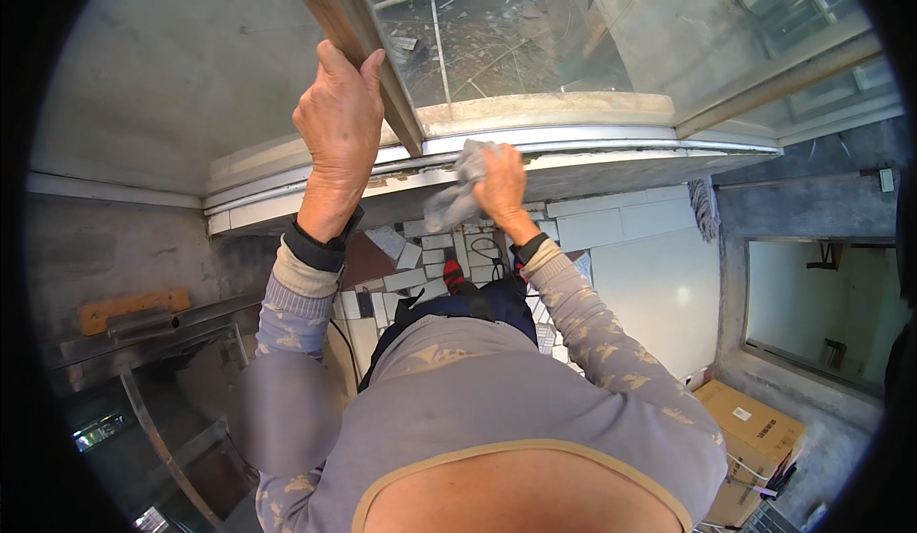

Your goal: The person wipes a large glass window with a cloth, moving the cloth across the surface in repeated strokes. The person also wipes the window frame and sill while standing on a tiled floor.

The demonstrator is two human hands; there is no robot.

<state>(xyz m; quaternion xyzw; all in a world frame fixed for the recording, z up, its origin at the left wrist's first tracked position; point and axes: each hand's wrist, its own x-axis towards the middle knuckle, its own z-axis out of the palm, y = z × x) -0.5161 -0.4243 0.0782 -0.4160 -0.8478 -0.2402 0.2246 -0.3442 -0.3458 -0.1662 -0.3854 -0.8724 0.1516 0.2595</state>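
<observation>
My left hand [340,114] grips the upright edge of a window sash frame [372,53], thumb on its right side and fingers behind it. Lower and to the right, my right hand [501,183] holds a crumpled grey cloth [466,185] against the edge of the window sill. Part of the cloth hangs down below the sill. A white window track [566,135] runs just above the cloth, and the sill's front edge [423,178] shows chipped, brown-stained patches. Dusty glass panes [179,60] stand on both sides of the held frame.
A grey mop head [703,210] hangs at the right by a wall. Below lie patchwork floor tiles [405,279] and a black cable [488,250]. A cardboard box [752,425] stands at lower right. A wooden block [132,311] and metal bars are at left. Pipes and debris show beyond the glass.
</observation>
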